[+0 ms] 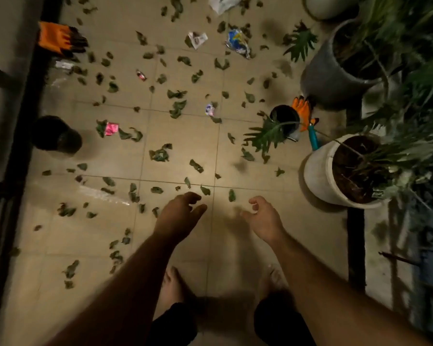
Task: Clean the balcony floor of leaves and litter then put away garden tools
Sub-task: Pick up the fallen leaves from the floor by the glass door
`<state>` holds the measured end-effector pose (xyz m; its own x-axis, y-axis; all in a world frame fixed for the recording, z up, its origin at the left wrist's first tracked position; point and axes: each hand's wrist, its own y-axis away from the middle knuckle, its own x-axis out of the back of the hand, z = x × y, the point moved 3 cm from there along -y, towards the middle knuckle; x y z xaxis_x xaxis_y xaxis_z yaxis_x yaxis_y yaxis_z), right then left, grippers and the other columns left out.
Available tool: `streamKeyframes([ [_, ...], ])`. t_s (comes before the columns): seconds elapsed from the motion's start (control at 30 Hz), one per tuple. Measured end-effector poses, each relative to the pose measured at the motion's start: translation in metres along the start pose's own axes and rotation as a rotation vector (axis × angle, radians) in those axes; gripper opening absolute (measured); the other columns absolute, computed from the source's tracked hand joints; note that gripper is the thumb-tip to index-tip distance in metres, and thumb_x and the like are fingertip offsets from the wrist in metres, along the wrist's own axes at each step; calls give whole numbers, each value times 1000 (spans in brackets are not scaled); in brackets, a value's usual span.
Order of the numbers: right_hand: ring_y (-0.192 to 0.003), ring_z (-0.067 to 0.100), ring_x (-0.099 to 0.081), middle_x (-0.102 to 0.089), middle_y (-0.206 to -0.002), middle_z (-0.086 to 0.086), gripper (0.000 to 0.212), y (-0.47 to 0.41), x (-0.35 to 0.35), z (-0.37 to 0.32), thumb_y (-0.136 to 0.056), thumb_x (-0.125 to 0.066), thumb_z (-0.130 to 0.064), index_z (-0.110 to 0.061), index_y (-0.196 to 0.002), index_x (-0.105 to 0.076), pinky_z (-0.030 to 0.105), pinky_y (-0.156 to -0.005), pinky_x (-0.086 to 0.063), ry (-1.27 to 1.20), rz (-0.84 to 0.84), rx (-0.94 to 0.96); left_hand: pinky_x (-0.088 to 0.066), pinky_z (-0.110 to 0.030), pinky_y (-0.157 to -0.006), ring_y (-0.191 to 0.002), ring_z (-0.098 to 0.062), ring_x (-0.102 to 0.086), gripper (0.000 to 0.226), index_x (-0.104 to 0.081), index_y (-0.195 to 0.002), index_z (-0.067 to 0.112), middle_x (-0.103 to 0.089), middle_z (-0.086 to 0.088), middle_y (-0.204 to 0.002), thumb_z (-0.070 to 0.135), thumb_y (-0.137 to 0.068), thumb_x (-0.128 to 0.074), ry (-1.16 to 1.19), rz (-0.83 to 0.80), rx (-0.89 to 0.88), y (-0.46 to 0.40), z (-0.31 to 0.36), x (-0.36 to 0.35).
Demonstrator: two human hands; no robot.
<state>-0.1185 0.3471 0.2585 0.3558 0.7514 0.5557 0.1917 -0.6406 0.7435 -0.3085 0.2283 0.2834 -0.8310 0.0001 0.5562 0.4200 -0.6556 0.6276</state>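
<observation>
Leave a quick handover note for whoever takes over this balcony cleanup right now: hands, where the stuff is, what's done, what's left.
Left hand and right hand: both empty, fingers loosely curled, held out over the floor.
Leaves lie scattered across the tiled floor.
Litter: pink wrapper mid-left, blue wrapper and white paper farther out, plus smaller bits.
Tools: orange glove and teal-handled tool beside the small black pot; another orange glove far left.
Done: nothing visibly cleared.
Left: gather leaves and litter, then put the tools away.
</observation>
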Motion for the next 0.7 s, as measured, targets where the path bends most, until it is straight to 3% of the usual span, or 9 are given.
streamKeyframes([
  [0.17,-121,23,-55,-53,-140,5,48,-104,-12,53,-95,-62,-35,-22,-139,-47,33,-95,-48,-3,88,13,-52,-30,-88,-105,-14,-63,45,-57,-134,23,-62,0,-129,41,-93,-65,-69,-32,-70,-91,-8,-109],
  [0.33,-120,21,-55,-50,-139,3,48,-193,-10,99,-94,-60,-33,-21,-140,-47,28,-90,-43,-52,266,36,-49,-35,-95,-122,-20,-52,57,-51,-140,26,-52,0,-138,48,-90,-65,-252,39,-191,-163,-18,-195],
  [0.43,-113,22,-59,-48,-137,4,47,-235,-4,120,-94,-61,-35,-20,-137,-48,36,-95,-51,-16,413,42,-48,-34,-96,-124,-20,-45,63,-49,-140,26,-46,-1,-141,47,-85,-70,-338,60,-293,-192,-31,-231],
  [0.57,-105,25,-57,-44,-134,8,49,-275,6,138,-95,-58,-41,-19,-137,-45,37,-85,-53,97,586,29,-49,-29,-92,-119,-19,-44,45,-55,-130,29,-45,-2,-139,41,-89,-67,-480,81,-453,-215,-51,-265],
  [0.7,-105,28,-56,-44,-129,11,46,-311,9,148,-95,-58,-43,-17,-132,-50,40,-87,-52,139,623,63,-45,-22,-76,-106,-17,-48,22,-63,-113,23,-50,-2,-124,25,-91,-65,-529,124,-555,-232,-67,-276],
])
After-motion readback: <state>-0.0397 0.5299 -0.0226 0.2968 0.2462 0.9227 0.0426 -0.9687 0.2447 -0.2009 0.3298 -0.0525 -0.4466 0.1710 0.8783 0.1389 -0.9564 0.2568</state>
